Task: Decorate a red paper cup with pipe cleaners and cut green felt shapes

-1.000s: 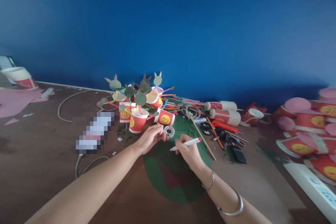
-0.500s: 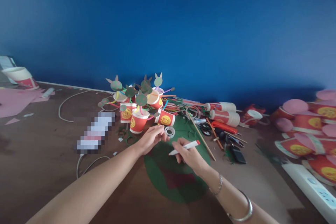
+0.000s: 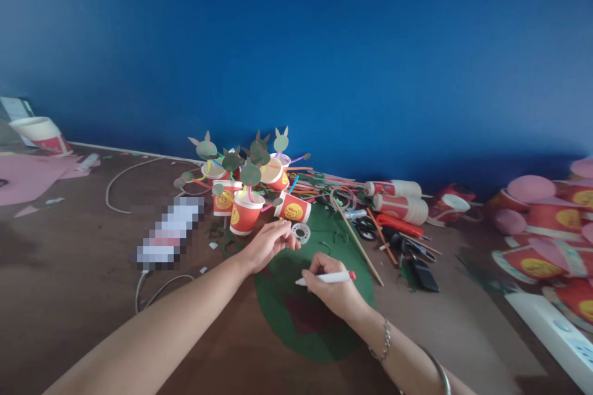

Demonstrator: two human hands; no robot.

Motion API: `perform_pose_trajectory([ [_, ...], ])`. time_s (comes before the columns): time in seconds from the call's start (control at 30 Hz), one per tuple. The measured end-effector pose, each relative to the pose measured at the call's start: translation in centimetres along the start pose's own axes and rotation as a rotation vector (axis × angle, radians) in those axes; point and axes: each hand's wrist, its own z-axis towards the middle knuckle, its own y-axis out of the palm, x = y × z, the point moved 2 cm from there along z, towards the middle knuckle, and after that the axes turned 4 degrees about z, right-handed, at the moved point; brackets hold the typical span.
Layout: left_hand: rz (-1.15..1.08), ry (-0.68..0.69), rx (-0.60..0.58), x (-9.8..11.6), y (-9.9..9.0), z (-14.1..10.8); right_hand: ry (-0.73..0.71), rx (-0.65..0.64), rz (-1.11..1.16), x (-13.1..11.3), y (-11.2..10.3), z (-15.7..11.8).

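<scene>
My right hand [image 3: 331, 287] is closed around a white marker pen [image 3: 327, 279]. The red end points right and the tip points left, over a large green paper sheet [image 3: 278, 327]; whether the tip touches it I cannot tell. My left hand [image 3: 273, 244] is at the upper left of that sheet, fingers loosely stretched and slightly bent, with nothing visible in them. Beside its fingertips lies a roll of clear tape [image 3: 301, 234]. Just beyond is a red paper cup [image 3: 293, 207] on its side. A dark reddish patch [image 3: 308, 315] shows on the sheet.
Red cups with green paper animal heads [image 3: 247, 210] stand behind my left hand. A blurred-out phone [image 3: 169, 231] with a cable lies left. At right are stacked cups [image 3: 401, 208], a wooden stick [image 3: 359, 241], a red cutter [image 3: 399, 225], keys and a white power strip [image 3: 551, 333].
My right hand has moved slightly down, and the marker pen has turned to lie nearly level. My left hand has stayed almost in place. The whole view has shifted slightly.
</scene>
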Motion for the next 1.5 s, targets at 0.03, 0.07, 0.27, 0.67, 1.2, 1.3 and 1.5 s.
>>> perform_pose_trajectory([
  [0.03, -0.004, -0.001, 0.002, 0.02, 0.02, -0.01, 0.012, -0.004, -0.008, -0.02, -0.01, -0.01],
  [0.07, -0.005, -0.002, 0.003, 0.04, 0.03, -0.01, 0.023, -0.011, -0.012, -0.04, -0.03, -0.03],
  [0.27, 0.003, -0.001, -0.006, 0.03, -0.01, 0.04, 0.042, -0.027, 0.007, 0.07, -0.01, -0.15],
  [0.67, 0.018, -0.014, 0.015, -0.06, -0.05, 0.05, 0.009, -0.024, -0.043, 0.15, 0.1, -0.17],
  [1.2, 0.012, -0.014, 0.018, 0.02, 0.03, 0.0, -0.022, 0.003, -0.058, 0.36, 0.18, -0.07],
  [1.3, 0.006, -0.012, 0.011, 0.0, 0.04, 0.0, 0.006, -0.018, -0.03, 0.34, 0.22, -0.13],
  [1.5, 0.009, -0.006, 0.006, -0.13, -0.12, 0.01, 0.004, 0.005, -0.045, 0.13, 0.2, -0.15],
])
